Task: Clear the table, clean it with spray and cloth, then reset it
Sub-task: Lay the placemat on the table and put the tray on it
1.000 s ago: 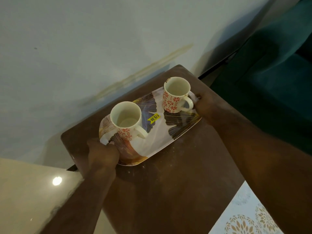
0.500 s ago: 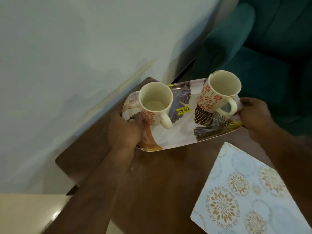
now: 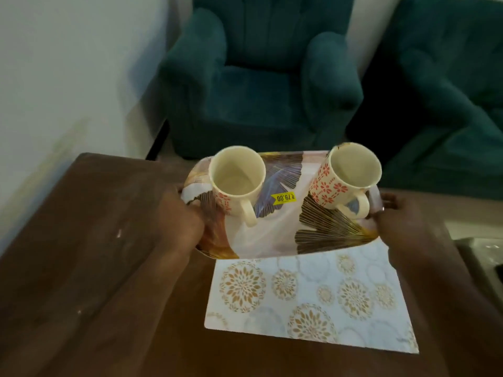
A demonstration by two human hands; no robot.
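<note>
A patterned serving tray point(image 3: 272, 232) with leaf prints and a yellow price sticker hangs above the brown wooden table point(image 3: 89, 254). My left hand point(image 3: 179, 221) grips its left end and my right hand point(image 3: 397, 221) grips its right end. Two cream mugs with red flower prints stand upright on it: the left mug point(image 3: 236, 183) and the right mug point(image 3: 349, 176), both empty, handles facing me. The tray's near edge overlaps the far edge of a white placemat point(image 3: 307, 297) with gold flower medallions lying on the table.
A teal armchair point(image 3: 261, 77) stands just beyond the table, and a second teal chair point(image 3: 451, 99) is at the right. A pale wall point(image 3: 68, 63) runs along the left. Something grey and dark point(image 3: 484, 257) lies past the table's right edge.
Both hands have lifted the tray with the two mugs off the table's left part and carried it right, over the placemat's far edge. My view has swung toward the armchairs.
</note>
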